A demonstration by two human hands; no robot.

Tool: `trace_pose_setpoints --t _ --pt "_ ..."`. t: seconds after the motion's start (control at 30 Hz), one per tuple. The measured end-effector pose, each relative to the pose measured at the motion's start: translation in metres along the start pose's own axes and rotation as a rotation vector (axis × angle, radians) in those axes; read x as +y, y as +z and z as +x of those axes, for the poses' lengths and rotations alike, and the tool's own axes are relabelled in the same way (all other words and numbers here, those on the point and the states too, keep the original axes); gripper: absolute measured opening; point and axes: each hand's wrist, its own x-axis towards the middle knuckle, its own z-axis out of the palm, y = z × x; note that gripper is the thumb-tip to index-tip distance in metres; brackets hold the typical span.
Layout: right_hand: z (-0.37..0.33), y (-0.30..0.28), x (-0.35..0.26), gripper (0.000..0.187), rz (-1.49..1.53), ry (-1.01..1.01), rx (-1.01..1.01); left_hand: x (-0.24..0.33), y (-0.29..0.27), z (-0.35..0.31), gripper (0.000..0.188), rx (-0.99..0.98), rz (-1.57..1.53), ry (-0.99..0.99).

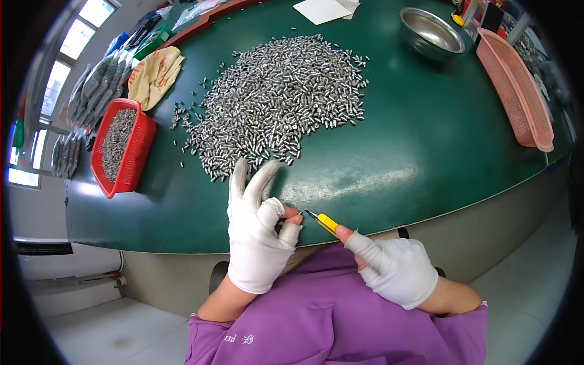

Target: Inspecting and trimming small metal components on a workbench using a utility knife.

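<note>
White gloves cover both of my hands, with some fingertips left bare. My left hand (pixel 258 240) pinches a tiny metal part (pixel 300 213) between thumb and forefinger, its other fingers stretched out toward the pile. Most of that part is hidden by the fingertips. In my right hand (pixel 398 271) is a yellow utility knife (pixel 327 222), its dark blade tip pointing at the pinched part and very close to it. Whether blade and part touch I cannot tell. Just beyond my left hand spreads a large pile of small silvery metal parts (pixel 286 85).
A red plastic basket (pixel 143 146) of similar parts stands at the left of the green table (pixel 389 182). Behind it lie a tan cloth bag (pixel 155 76) and filled plastic bags (pixel 97 91). At the right are a metal bowl (pixel 432 33) and a pink basket (pixel 514 91).
</note>
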Motion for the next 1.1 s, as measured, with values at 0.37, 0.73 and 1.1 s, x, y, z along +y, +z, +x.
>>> trace_pose_setpoints --t 0.37,0.73,1.1 --pt "0.009 -0.007 -0.003 0.055 0.100 -0.006 -0.029 0.000 -0.003 0.003 0.035 0.005 -0.001 0.062" --pt "0.021 -0.033 -0.009 0.057 0.008 -0.036 -0.141 0.000 -0.004 0.008 0.038 -0.036 -0.027 0.083" --pt "0.027 -0.067 0.067 0.065 -0.498 0.360 0.458 -0.014 0.000 -0.014 0.018 0.234 -0.564 -0.073"
